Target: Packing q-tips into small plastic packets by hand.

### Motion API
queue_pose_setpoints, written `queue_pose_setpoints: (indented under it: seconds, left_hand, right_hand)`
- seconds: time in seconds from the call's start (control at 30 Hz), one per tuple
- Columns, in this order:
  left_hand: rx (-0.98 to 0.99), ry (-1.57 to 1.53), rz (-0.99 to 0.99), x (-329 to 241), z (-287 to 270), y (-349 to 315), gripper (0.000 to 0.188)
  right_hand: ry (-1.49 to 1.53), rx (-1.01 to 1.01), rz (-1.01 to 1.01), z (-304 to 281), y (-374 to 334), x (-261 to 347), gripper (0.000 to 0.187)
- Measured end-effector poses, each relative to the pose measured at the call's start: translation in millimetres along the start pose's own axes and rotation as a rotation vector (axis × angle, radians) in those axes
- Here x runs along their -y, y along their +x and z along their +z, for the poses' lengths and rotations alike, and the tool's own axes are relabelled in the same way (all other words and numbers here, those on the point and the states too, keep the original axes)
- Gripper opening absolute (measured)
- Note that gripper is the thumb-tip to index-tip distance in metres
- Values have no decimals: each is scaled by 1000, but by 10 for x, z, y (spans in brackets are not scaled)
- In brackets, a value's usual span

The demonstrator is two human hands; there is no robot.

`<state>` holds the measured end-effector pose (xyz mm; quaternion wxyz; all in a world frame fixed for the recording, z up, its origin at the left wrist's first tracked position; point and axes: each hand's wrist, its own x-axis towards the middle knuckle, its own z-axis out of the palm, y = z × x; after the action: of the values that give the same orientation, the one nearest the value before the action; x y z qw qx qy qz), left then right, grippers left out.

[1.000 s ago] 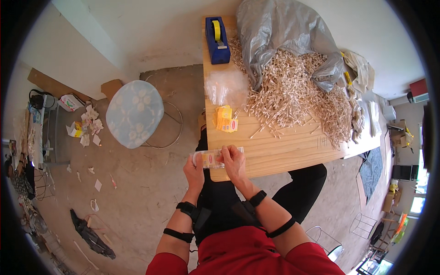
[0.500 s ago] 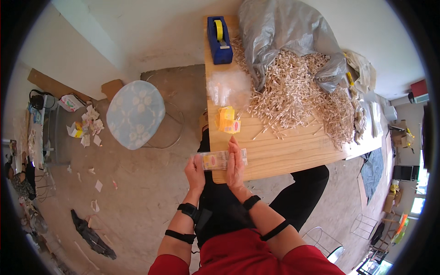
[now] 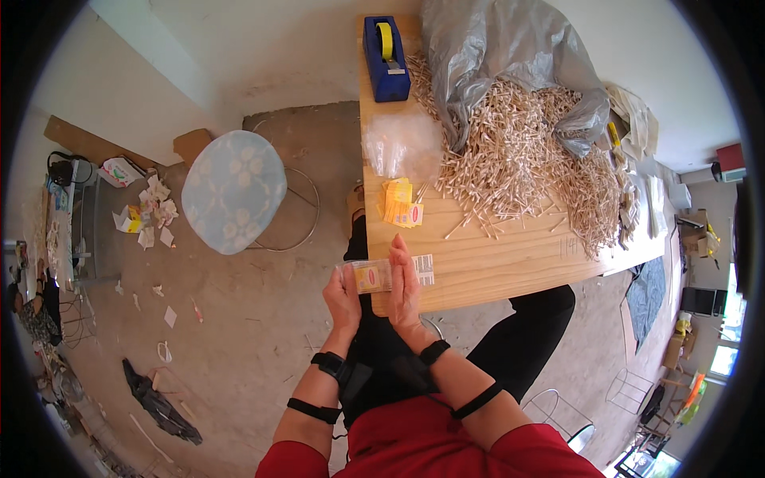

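A clear plastic packet (image 3: 371, 276) of cotton swabs with a yellow label lies level between my hands, over the table's near left corner. My left hand (image 3: 343, 301) is closed on its left end. Across the packet's right part my right hand (image 3: 405, 288) is laid edge-on, fingers straight and together; its thumb is hard to make out. A white printed end of the packet shows beyond that hand. Just past my fingertips sits a small pile of yellow cards (image 3: 401, 205). Behind the cards is a stack of clear plastic bags (image 3: 402, 145).
A big heap of loose cotton swabs (image 3: 510, 159) spills from a grey plastic bag (image 3: 510, 40) over the wooden table (image 3: 478, 267). A blue tape dispenser (image 3: 388, 68) stands at the far left corner. Left of the table is a stool with a pale blue flowered cover (image 3: 235, 191).
My right hand has shifted slightly left along the packet, and more of its white printed end shows. The left hand keeps its hold. The view has moved a little.
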<state>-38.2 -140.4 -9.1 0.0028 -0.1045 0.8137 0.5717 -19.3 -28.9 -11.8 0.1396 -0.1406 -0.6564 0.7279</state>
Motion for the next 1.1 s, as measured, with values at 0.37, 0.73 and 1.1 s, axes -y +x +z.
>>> queue_pose_setpoints:
  seconds: [0.37, 0.73, 1.1]
  left_hand:
    - [-50, 25, 71, 26, 144, 8, 35]
    - [-192, 211, 323, -216, -348, -271, 29]
    - [458, 190, 525, -591, 599, -629, 24]
  right_hand:
    - [142, -44, 56, 16, 51, -1, 30]
    - [-1016, -313, 103, -1041, 756, 398, 34]
    - [-854, -168, -51, -1734, 651, 552, 17]
